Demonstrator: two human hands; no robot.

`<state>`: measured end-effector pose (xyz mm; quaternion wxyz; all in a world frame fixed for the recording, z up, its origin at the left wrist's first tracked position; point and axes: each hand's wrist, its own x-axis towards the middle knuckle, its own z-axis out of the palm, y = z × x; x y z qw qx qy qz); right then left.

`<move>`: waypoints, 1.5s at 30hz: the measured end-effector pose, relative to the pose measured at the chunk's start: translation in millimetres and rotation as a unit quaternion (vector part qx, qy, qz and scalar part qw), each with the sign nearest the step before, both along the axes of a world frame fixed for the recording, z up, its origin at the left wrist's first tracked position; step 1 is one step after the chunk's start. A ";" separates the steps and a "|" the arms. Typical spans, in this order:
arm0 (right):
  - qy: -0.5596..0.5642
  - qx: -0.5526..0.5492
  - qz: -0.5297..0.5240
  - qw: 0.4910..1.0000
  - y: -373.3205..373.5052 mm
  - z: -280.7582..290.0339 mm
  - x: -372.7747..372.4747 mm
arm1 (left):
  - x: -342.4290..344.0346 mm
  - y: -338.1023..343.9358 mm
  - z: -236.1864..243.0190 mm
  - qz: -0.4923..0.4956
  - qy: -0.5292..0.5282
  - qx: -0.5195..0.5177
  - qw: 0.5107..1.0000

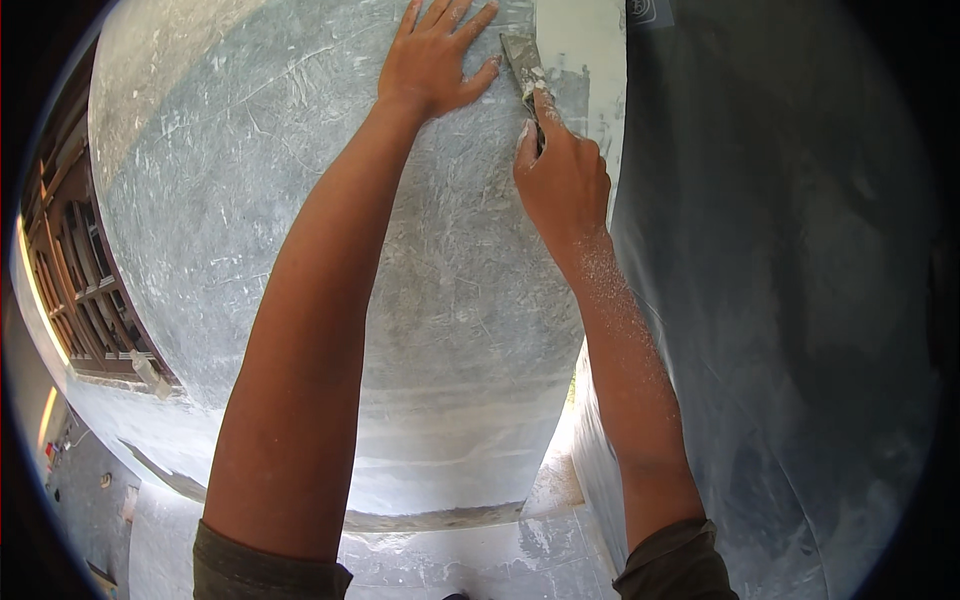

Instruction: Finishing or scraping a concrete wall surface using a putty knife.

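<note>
Two hands stand apart in my feed. I see the left hand (432, 62) spread flat against the grey wall (460, 260), fingers splayed, holding nothing. I have the right hand (565, 180) clamped on a scraper (521, 66), forefinger stretched along it toward the blade. The scraper is high on the wall, near its right edge; the blade tilts up and left, beside a pale strip (582, 40) running down that edge. I cannot tell how firmly it presses. White dust speckles the right forearm (630, 350). Beyond the wall's right edge I see a dark sheet (770, 280); at its left edge, a brown-framed window (88, 270); past its lower left corner, the floor (85, 520).
</note>
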<state>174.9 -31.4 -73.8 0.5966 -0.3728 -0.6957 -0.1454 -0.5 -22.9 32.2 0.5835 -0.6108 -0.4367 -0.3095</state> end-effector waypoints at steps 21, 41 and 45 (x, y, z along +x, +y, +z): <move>0.000 0.018 0.024 1.000 4.9 3.8 -0.9 | -15.4 9.9 0.0 -0.042 0.016 0.044 0.998; 0.000 0.031 0.015 0.999 6.1 20.4 9.5 | -6.0 7.9 0.8 -0.015 0.007 0.026 1.000; 0.002 0.039 0.018 0.999 14.0 24.0 11.0 | -1.6 9.4 0.1 -0.012 0.002 0.022 1.000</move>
